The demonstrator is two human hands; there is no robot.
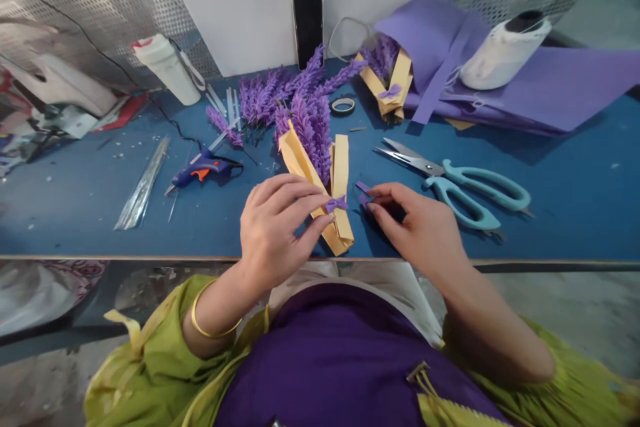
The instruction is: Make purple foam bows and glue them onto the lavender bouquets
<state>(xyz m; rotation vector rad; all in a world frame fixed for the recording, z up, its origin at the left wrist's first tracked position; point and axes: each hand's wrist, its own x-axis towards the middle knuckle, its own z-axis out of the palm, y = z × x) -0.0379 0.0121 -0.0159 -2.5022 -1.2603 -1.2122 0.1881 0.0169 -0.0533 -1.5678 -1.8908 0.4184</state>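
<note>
Near the table's front edge lies a small bunch of purple lavender-like flowers (pixel 313 133) in a yellow paper wrap (pixel 342 167). My left hand (pixel 280 220) reaches over the wrap from the left, its thumb and forefinger closed on a small purple bow (pixel 338 203) at the front of the wrap. To the right, my right hand (pixel 423 223) pinches a small purple strip (pixel 363 200) at its fingertips, just above the table. A second purple piece (pixel 363 186) shows beside it. My right palm and curled fingers are partly hidden.
Scissors (pixel 430 167) lie right of my right hand, a blue glue gun (pixel 203 167) at left. Behind are loose flower stems (pixel 265 97), a tape roll (pixel 343 105), another wrapped bunch (pixel 387 80), a phone (pixel 308 23), purple sheet (pixel 545 87) and a thread cone (pixel 505 53).
</note>
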